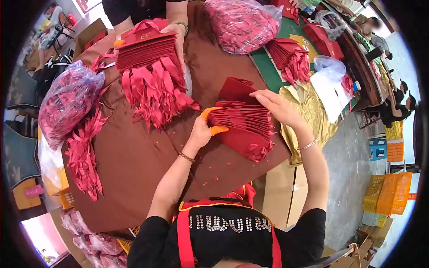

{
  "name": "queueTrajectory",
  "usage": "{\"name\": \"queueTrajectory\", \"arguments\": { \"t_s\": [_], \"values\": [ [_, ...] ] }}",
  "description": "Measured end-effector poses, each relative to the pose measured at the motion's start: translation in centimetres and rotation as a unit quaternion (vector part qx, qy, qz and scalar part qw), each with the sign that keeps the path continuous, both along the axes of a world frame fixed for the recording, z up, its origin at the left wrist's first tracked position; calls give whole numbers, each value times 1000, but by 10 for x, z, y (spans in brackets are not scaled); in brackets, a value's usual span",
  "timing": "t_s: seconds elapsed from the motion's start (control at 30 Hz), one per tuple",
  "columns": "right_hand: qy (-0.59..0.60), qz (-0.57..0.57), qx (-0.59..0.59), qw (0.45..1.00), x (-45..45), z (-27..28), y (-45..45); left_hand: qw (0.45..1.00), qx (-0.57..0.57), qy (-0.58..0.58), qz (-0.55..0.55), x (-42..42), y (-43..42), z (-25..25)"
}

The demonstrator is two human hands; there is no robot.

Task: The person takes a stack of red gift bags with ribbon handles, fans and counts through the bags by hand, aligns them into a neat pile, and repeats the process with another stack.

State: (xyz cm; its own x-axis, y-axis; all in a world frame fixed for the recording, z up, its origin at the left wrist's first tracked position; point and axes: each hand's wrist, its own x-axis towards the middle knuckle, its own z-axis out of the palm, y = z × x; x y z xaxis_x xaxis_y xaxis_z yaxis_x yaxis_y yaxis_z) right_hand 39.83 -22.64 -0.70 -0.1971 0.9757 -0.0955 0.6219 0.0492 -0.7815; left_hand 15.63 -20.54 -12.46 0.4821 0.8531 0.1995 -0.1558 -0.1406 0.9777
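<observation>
A thick stack of dark red folded bags (243,123) is in front of me over the brown cloth. My left hand (203,129), with orange covers on its finger and thumb, grips the stack's left side. My right hand (279,106) is at the upper right, its fingers stretched out together against the stack's top edge. One red bag (236,89) stands apart at the far end of the stack. Pink-red ribbon shows at the stack's lower right end.
Across the brown table (214,178), a co-worker's hands hold another bag stack (147,49) with hanging ribbons. Plastic bags of red ribbon lie left (69,100) and at the back (243,22). Gold wrapping (313,120) and another ribboned stack (290,58) are right.
</observation>
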Motion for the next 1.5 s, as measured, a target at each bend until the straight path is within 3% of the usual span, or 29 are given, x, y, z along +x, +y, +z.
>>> {"name": "queueTrajectory", "arguments": {
  "t_s": [0.17, 0.27, 0.33, 0.4, 0.53, 0.6, 0.63, 0.7, 0.83, 0.9, 0.93, 1.0, 1.03, 1.07, 1.1, 1.13, 1.2, 1.4, 1.5],
  "values": [
    [-14, -13, 0, 1000, -9, 7, -2, 999, -26, -39, -28, -1, -3, 8],
    [-43, 30, 57, 997, -17, 11, -6, 998, -28, -49, -32, -3, -3, 12],
    [-152, 99, 79, 980, -25, 20, -13, 997, -32, -57, -38, -4, -5, 11],
    [-141, 63, 39, 987, -33, 23, -14, 996, -42, -62, -39, -6, -9, 8],
    [-78, 45, 110, 990, -42, 9, -18, 994, 13, -108, 2, 0, -13, 4],
    [-109, -13, 97, 989, -46, 8, -21, 997, 63, -46, 22, -2, -11, -8],
    [-20, -38, 74, 996, -45, 3, -21, 997, 63, -45, 22, -1, -11, -13],
    [-17, -48, 73, 996, -46, 2, -22, 996, 14, -83, 13, 2, -13, -21],
    [-59, -25, 94, 993, -41, -1, -23, 983, 36, -172, 50, 9, -14, -4],
    [-67, -19, 101, 993, -40, -2, -24, 989, 124, 1, 86, 3, -12, 3],
    [-30, -20, 65, 997, -37, -4, -25, 988, 125, 2, 86, 2, -11, 6],
    [7, -23, 31, 999, -33, -16, -27, 993, 7, -98, -58, 3, -7, 9],
    [128, -86, 85, 984, -34, -23, -29, 996, 24, -74, -48, 2, -6, 7],
    [245, -147, 138, 948, -33, -27, -34, 996, 25, -75, -52, 1, -5, 7],
    [342, -173, 63, 921, -30, -24, -46, 996, 18, -69, -53, 1, -6, 7],
    [339, -175, 66, 922, -33, -32, -62, 996, 12, -64, -53, 1, -6, 8],
    [487, -215, 144, 834, -43, -60, -97, 995, 7, -73, -63, 0, -6, 8],
    [401, -314, 196, 838, -64, -86, -97, 985, -54, -34, -157, -3, -10, 25],
    [380, -265, 192, 865, -50, -88, -78, 975, -83, -70, -193, -4, -14, 28]
  ]
}}
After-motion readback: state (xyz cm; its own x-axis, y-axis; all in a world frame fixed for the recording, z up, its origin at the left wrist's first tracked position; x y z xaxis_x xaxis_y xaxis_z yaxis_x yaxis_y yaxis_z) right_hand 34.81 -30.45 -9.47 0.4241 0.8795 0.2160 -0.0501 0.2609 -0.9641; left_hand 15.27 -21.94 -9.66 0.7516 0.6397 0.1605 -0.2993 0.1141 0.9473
